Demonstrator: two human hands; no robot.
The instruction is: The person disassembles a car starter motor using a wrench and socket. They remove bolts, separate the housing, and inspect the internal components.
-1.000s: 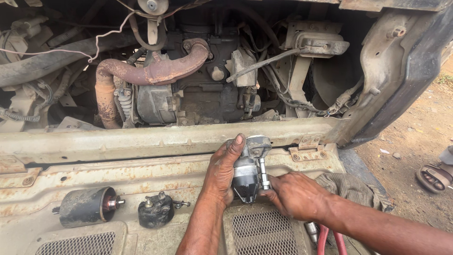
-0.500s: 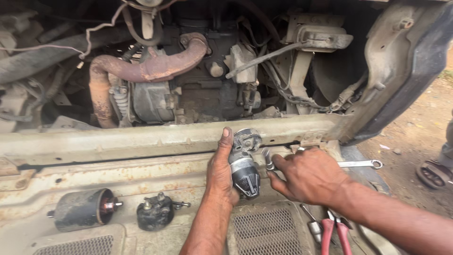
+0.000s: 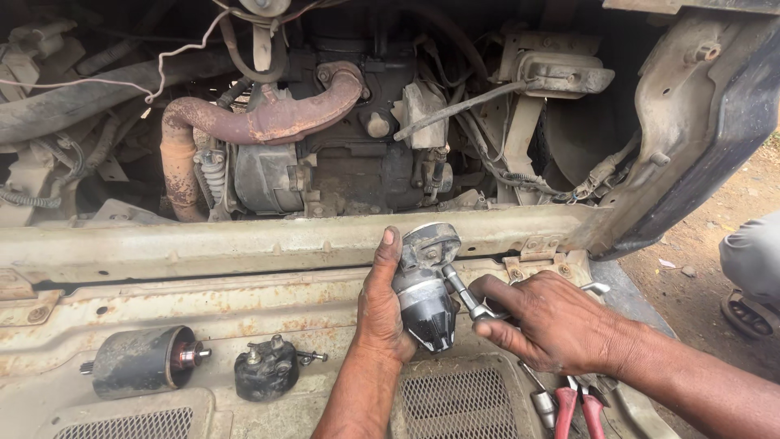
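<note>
My left hand (image 3: 382, 313) grips the grey starter motor part (image 3: 424, 297) upright on the rusty front panel (image 3: 268, 297), near its right edge. My right hand (image 3: 552, 325) is closed around a wrench (image 3: 465, 297) set against that part.

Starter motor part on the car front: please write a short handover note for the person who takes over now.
Left hand grips the grey motor part upright on the rusty front panel.
Right hand holds a spanner against the part's side.
Lying at left: a dark cylinder and a small black cap piece. Red-handled pliers lie under the right wrist.
Done: part is out of the engine bay.
Left: whether the fastener is loose cannot be seen.
</note>
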